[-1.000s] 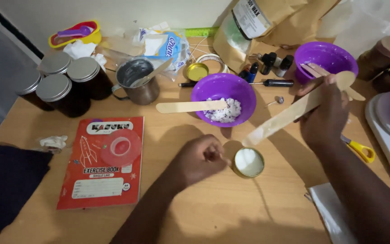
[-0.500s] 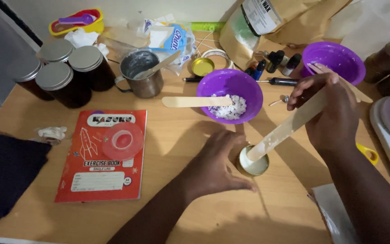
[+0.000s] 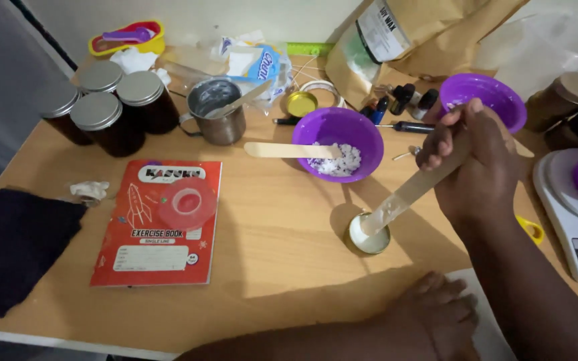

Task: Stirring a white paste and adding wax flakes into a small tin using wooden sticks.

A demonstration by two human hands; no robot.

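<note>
A: On the wooden table (image 3: 269, 220), where's the small tin (image 3: 369, 234)?
B: Just below the purple bowl (image 3: 338, 144) of white flakes, right of the red exercise book (image 3: 158, 230). My right hand (image 3: 479, 167) is closed in a fist round the upper end of the long wooden stick (image 3: 413, 190); its wet tip sits in the tin.
A: Left hand?
B: My left hand (image 3: 436, 311) is at the bottom edge, off the tin, fingers loosely together, holding nothing.
A: Handling?
B: I judge the tin light and easy to tip or slide, with a soft or liquid white fill, so steady it by the side wall. Stick looks stiff, light, slick at the coated end; hold it high on the dry wood.
A: Versus half a second ago?
B: My left hand was cupping the tin then; now it's pulled back toward me, well apart. Stick is steeper, tip still in the tin. Metal mug (image 3: 219, 113) and dark jars (image 3: 112, 110) haven't moved.
</note>
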